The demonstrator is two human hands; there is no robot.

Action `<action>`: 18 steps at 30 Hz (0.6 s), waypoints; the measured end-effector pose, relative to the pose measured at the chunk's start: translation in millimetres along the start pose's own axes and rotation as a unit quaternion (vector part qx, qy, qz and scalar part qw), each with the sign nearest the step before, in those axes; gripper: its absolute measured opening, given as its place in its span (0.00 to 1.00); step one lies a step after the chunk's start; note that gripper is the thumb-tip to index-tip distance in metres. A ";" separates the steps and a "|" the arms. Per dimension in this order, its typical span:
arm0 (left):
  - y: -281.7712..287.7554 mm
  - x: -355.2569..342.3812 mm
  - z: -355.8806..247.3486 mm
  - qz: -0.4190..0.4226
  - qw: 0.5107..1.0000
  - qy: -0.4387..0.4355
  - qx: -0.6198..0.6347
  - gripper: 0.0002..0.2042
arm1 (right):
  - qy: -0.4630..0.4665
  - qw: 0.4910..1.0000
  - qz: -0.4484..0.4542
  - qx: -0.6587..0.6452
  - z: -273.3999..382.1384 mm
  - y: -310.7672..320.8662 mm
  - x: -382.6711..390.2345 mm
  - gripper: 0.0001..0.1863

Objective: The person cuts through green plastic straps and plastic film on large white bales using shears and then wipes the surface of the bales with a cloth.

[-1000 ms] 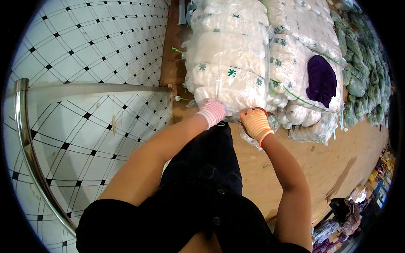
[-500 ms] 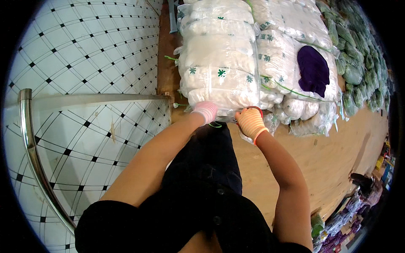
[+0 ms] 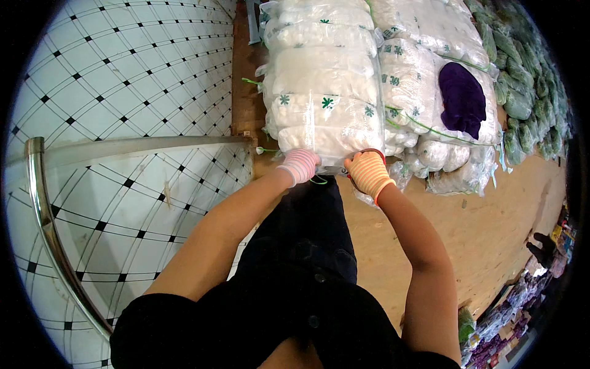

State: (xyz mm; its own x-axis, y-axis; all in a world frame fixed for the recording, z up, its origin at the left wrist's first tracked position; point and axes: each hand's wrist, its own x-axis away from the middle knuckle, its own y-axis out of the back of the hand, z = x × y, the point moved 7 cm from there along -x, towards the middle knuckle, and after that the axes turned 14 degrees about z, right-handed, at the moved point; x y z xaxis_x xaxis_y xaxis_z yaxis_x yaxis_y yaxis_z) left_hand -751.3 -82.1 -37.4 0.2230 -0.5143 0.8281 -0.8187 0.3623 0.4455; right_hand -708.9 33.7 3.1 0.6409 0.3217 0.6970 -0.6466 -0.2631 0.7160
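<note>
Pink-gloved left hand (image 3: 299, 166) and orange-gloved right hand (image 3: 370, 172) gripped a white plastic-wrapped bale (image 3: 326, 120) by its near edge. Uneven pulling risked tearing.

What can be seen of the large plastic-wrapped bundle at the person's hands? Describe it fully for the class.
The large plastic-wrapped bundle is bulky and whitish, in clear, shiny, wrinkled plastic with green printed marks. Rounded rows cross it from side to side; what they contain cannot be told. It lies lengthwise away from the person, beside similar white packs on its right. A green strand sticks out at its left. The gloved left hand and right hand are at its near end.
</note>
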 end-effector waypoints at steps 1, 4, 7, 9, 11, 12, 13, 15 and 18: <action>0.1 -1.1 0.6 -0.009 1.000 -0.007 0.005 0.09 | 0.001 1.000 0.004 -0.003 0.5 0.6 -1.9 0.12; 0.6 -1.9 2.6 -0.024 1.000 -0.017 0.009 0.09 | 0.009 0.999 0.030 -0.029 -0.7 -1.3 -11.3 0.11; 0.5 -0.4 3.4 0.012 1.000 0.002 -0.025 0.08 | 0.025 0.999 0.024 -0.032 1.9 -3.2 -14.1 0.09; 2.8 8.1 3.4 -0.003 1.000 -0.009 -0.022 0.11 | 0.032 0.998 0.034 -0.032 4.1 -10.5 -13.0 0.09; -6.4 5.0 26.7 -0.012 0.999 -0.005 -0.033 0.10 | 0.016 0.997 0.059 -0.052 5.6 -13.7 -11.9 0.08; -13.6 3.8 41.2 -0.015 0.999 -0.004 -0.046 0.09 | 0.021 0.997 0.056 -0.049 9.6 -10.8 -8.8 0.08; -11.1 16.6 41.2 -0.026 0.997 -0.006 -0.075 0.08 | -0.012 0.994 0.073 -0.078 7.1 -8.4 3.8 0.10; -22.4 30.7 61.5 -0.089 0.992 -0.045 -0.077 0.09 | -0.035 0.995 0.046 -0.078 10.2 -8.3 20.2 0.15; -40.7 28.8 81.3 -0.042 0.995 -0.004 -0.087 0.14 | -0.078 0.988 0.022 -0.133 10.2 -31.5 48.5 0.17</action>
State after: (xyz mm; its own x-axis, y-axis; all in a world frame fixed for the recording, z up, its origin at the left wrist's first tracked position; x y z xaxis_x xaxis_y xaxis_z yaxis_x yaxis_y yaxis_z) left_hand -754.6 -174.8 -59.3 0.2827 -0.5542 0.7829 -0.6935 0.4457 0.5660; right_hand -653.2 48.3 14.7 0.6528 0.1658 0.7392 -0.7473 -0.0189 0.6642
